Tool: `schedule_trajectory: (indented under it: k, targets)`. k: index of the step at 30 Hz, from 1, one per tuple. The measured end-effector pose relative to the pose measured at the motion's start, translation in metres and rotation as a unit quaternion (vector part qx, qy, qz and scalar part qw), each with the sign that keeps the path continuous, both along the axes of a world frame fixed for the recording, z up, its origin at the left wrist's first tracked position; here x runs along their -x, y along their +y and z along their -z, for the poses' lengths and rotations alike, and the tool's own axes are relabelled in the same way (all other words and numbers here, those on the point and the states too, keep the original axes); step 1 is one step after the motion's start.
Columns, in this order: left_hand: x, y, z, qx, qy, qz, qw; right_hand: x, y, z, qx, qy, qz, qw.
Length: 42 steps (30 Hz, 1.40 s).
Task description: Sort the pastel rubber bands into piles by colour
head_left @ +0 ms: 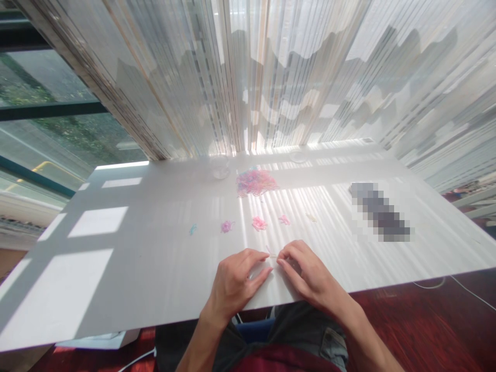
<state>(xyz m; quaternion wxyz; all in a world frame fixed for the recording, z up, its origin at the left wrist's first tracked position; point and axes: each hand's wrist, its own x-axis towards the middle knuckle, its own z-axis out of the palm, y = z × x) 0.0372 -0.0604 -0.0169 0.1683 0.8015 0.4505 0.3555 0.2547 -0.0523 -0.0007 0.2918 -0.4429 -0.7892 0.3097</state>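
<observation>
My right hand (306, 268) pinches what looks like a thin, pale rubber band (273, 256) between thumb and forefinger, just above the table's near side. Facing it is my left hand (238, 279), its thumb and forefinger apart and the forefinger tip close to the band; whether it touches is too small to tell. Beyond the hands lies a row of small heaps: blue bands (192, 229), purple bands (227, 226), pink bands (259, 223), lighter pink bands (284, 220) and pale yellow bands (311, 217). Farther back spreads a mixed pile of bands (256, 182).
A clear round container (219, 168) stands behind the mixed pile on the left, and a clear lid-like disc (298, 156) lies at the back. On the right of the white table (155, 279) is a blurred-out dark object (382, 213). Striped curtains (248, 77) hang along the back edge.
</observation>
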Motion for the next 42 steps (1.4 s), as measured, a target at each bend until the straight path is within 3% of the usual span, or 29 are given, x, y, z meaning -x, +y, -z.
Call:
schedule_trajectory:
  k: [8,26,42]
  targets:
    - [0.0010,-0.0002,-0.0003,0.008,-0.030,0.013,0.999,0.0008,0.0015,0.0040,0.016,0.008,-0.001,1.000]
    - [-0.0010,-0.0009,-0.0056,0.025,-0.040,-0.016,0.999,0.0036,-0.0014,0.0066,-0.089,0.043,0.044,0.994]
    - [-0.0014,0.0001,-0.0048,0.022,-0.039,-0.019,0.999,0.0031,0.0009,0.0064,-0.072,0.048,0.036,0.996]
